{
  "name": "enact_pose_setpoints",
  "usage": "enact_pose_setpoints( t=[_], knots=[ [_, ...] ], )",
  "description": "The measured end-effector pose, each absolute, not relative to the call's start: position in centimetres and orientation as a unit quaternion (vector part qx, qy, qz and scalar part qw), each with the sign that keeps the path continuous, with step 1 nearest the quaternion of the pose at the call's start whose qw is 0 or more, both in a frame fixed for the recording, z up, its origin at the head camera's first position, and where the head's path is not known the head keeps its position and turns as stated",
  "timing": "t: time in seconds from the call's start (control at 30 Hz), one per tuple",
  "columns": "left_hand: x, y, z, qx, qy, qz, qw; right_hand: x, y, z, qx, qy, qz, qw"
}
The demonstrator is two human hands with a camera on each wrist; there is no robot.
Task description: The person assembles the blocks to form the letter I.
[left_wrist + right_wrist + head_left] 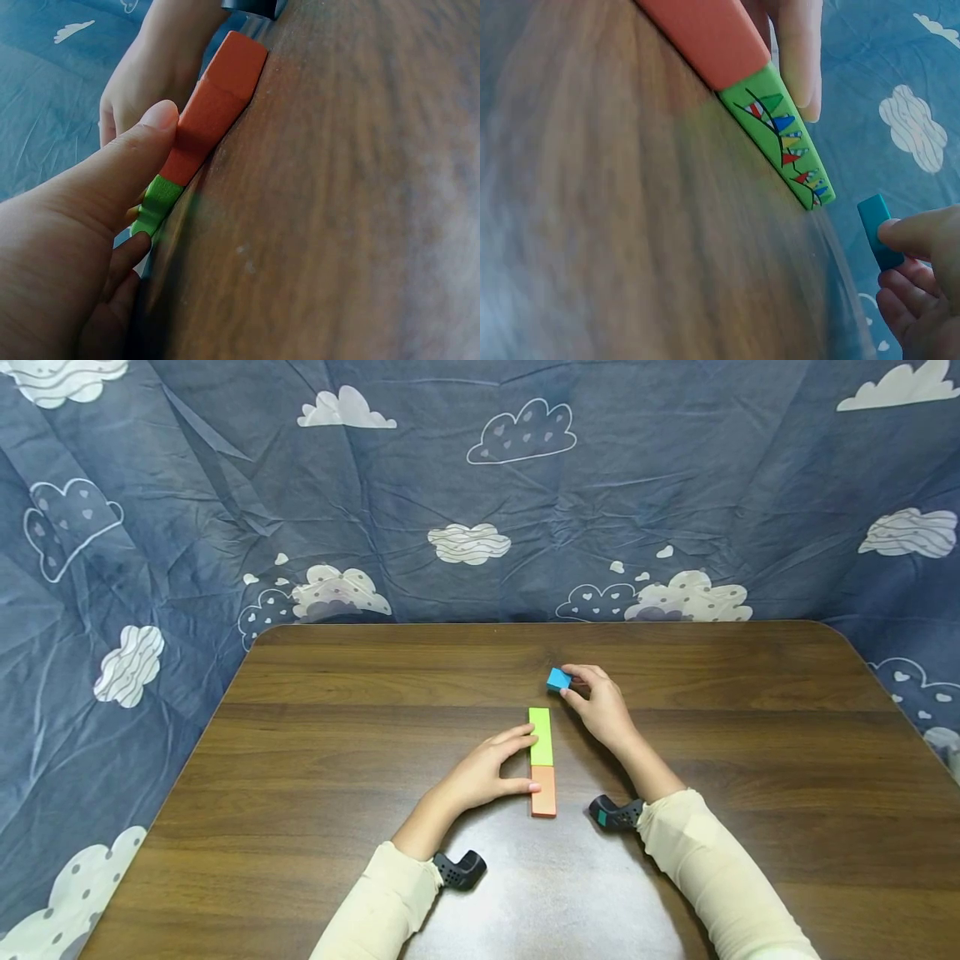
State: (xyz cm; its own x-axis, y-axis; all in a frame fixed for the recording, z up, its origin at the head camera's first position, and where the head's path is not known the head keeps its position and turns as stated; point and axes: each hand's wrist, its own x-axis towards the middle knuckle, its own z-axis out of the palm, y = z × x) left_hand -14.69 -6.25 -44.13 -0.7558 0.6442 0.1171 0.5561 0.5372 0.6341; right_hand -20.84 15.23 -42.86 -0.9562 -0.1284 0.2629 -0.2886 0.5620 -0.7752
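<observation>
A green block [542,745] and an orange block [544,803] lie end to end on the table in one line running away from me. My left hand [476,774] rests against their left side, its thumb touching the orange block and its fingertips touching the green one. Colourful bunting is printed on the green block's side [784,139] in the right wrist view. Just beyond the far end of the row, my right hand [606,710] pinches a small blue block [557,680] between thumb and fingers. A gap separates the blue block from the green one.
The brown wooden table [337,735] has rounded far corners. Behind its far edge hangs a blue cloth [450,485] with white clouds. Black wrist devices [461,870] sit on both arms, near the tabletop.
</observation>
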Motion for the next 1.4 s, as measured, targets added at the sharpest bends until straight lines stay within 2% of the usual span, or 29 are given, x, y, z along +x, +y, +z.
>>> enact_pose_setpoints(
  t=[0.33, 1.4],
  knots=[
    [-14.7, -6.2, -44.3, 0.341, 0.873, 0.341, 0.069, -21.1, 14.8, -43.6, 0.112, -0.886, 0.447, 0.058],
    [-14.5, -6.3, -44.1, 0.337, 0.875, 0.341, 0.073, -21.3, 14.0, -44.3, 0.135, -0.889, 0.433, 0.067]
  ],
)
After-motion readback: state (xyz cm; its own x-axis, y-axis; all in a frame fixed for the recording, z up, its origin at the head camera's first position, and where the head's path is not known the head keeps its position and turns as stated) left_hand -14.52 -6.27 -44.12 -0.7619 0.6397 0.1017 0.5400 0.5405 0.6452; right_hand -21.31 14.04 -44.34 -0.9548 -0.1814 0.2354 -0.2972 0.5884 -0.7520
